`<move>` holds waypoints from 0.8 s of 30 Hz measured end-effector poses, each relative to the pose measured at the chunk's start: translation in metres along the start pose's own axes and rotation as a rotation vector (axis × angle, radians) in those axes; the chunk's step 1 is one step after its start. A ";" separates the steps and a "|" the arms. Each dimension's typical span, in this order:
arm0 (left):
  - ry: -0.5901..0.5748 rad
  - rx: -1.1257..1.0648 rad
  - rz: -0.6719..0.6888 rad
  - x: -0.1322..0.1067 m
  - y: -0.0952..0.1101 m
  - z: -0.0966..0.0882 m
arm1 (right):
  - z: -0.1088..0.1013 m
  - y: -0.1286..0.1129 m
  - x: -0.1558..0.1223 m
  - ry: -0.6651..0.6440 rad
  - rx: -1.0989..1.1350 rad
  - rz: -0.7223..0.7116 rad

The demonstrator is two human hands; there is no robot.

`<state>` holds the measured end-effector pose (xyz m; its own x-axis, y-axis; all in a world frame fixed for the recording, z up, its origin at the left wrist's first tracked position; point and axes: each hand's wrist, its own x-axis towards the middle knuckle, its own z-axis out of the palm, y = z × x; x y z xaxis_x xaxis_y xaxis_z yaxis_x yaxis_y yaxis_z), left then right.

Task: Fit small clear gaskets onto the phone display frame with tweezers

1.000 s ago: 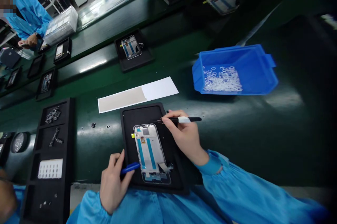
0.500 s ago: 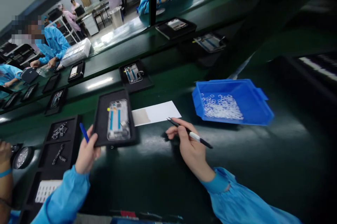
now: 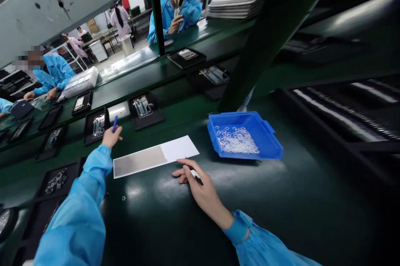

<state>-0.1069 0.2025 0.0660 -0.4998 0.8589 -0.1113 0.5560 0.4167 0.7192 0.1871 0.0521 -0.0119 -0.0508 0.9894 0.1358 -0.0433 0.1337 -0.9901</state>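
In the head view my left hand (image 3: 113, 136) is stretched forward, with a blue pen-like tool (image 3: 115, 123) upright in its fingers. Just to its left lies a black tray (image 3: 88, 136) bearing a phone frame (image 3: 99, 125) with blue strips; the hand appears apart from it. My right hand (image 3: 197, 180) grips black tweezers with a white band (image 3: 196, 175), their tips partly hidden by the fingers. A white sheet with a grey-beige section (image 3: 140, 161) lies between the hands. Right of it stands a blue bin (image 3: 268, 143) of small clear loop-shaped pieces (image 3: 239, 140).
More black trays with phone frames (image 3: 143, 106) line the bench. A compartment tray (image 3: 39, 214) with small metal parts is at lower left. A slanted green post (image 3: 265, 45) rises behind the bin, and a dark rack (image 3: 343, 128) is at right. Co-workers (image 3: 56, 70) sit opposite.
My left hand has moved forward and let go of the black tray, now set down among the others. The white sheet is uncovered. My right hand still has the tweezers; the camera view has shifted.
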 end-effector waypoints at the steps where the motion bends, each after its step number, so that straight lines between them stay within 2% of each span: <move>1: -0.050 0.036 0.013 0.005 0.010 0.018 | -0.001 0.000 0.001 0.006 -0.013 -0.013; 4: -0.103 0.128 0.018 0.015 0.034 0.061 | -0.005 0.001 0.007 0.044 -0.061 -0.057; 6: -0.083 0.160 0.016 0.016 0.044 0.075 | -0.009 0.002 0.011 0.076 -0.082 -0.073; 9: -0.064 0.166 0.023 0.010 0.056 0.075 | -0.012 0.002 0.017 0.124 -0.081 -0.080; 13: -0.088 0.106 0.047 -0.022 0.062 0.050 | -0.013 0.005 0.020 0.170 -0.047 -0.070; 16: -0.127 0.046 0.068 -0.072 0.048 0.022 | -0.013 0.007 0.020 0.215 0.013 -0.075; 18: -0.170 0.013 0.069 -0.118 0.026 0.002 | -0.014 0.007 0.020 0.276 0.042 -0.095; 19: -0.199 -0.014 0.070 -0.144 0.011 -0.007 | -0.015 0.007 0.021 0.315 0.046 -0.107; 21: -0.341 -0.152 0.125 -0.198 -0.024 -0.019 | -0.018 0.005 0.021 0.395 0.035 -0.130; 23: -0.374 -0.207 0.182 -0.252 -0.060 -0.023 | -0.020 0.003 0.019 0.450 0.013 -0.149; 24: -0.356 -0.183 0.202 -0.276 -0.076 -0.022 | -0.020 0.002 0.018 0.461 -0.003 -0.159</move>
<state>-0.0264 -0.0729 0.0571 -0.1157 0.9799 -0.1624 0.4766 0.1982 0.8565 0.2062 0.0715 -0.0118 0.4033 0.8786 0.2559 -0.0123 0.2848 -0.9585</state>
